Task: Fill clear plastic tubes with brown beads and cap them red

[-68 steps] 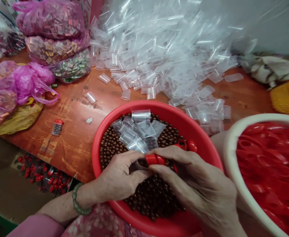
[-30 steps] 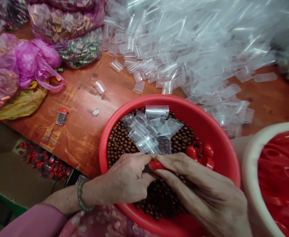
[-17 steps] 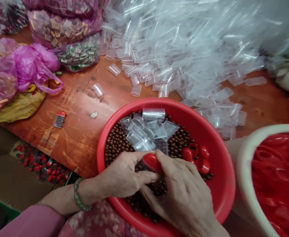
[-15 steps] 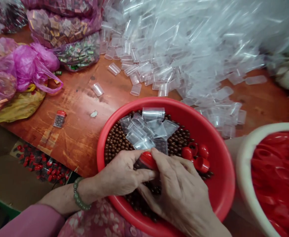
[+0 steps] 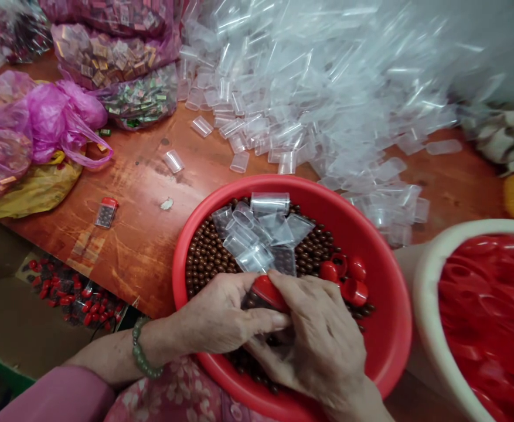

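Observation:
Between my two hands is a small clear container with a red cap (image 5: 269, 292), with dark balls showing through its side. My left hand (image 5: 221, 316) grips its body, thumb laid across the front. The fingers of my right hand (image 5: 318, 334) press at the cap and its right edge; part of the container is hidden behind them. Both hands are over a red basin (image 5: 388, 328) of brown balls (image 5: 208, 252). Empty clear containers (image 5: 257, 234) lie on the balls, and several loose red caps (image 5: 353, 281) sit at the basin's right side.
A large heap of clear containers (image 5: 309, 94) covers the back of the table. Right of the basin stands a cream tub (image 5: 428, 293) of red caps. One filled container (image 5: 106, 212) lies at left, near pink bags (image 5: 63, 111). Filled containers (image 5: 76, 293) lie in a box below the table edge.
Both hands have shifted slightly down and right with the capped container, still gripping it. The view has turned a little; the things on the table keep their places.

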`<state>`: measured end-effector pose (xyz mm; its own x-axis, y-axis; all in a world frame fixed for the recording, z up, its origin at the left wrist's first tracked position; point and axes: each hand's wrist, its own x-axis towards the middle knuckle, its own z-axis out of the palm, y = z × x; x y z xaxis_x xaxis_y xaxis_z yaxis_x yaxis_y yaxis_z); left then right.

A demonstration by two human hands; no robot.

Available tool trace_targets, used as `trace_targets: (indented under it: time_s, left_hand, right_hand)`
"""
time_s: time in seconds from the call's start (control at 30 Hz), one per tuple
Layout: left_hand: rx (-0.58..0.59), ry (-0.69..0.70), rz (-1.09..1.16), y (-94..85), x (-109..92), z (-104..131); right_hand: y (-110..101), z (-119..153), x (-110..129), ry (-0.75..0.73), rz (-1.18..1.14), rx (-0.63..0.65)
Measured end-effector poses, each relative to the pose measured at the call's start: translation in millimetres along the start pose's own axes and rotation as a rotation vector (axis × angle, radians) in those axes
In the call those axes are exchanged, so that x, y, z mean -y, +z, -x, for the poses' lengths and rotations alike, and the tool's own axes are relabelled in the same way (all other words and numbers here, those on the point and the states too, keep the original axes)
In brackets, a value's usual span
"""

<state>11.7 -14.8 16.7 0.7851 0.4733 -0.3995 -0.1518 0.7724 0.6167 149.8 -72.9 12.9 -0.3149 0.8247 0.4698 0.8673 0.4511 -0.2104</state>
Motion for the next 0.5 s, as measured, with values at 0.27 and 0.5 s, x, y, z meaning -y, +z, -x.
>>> trace_targets:
  time_s: [0.27, 0.5]
  left_hand:
    - [-0.022, 0.043, -0.017, -2.1, 5, 2]
    - [-0.108, 0.106, 0.002, -4.5, 12, -8]
  right_hand:
    - [2, 2, -2, 0.031, -0.041, 0.005]
    - [9, -3, -3, -0.049, 0.031, 0.026]
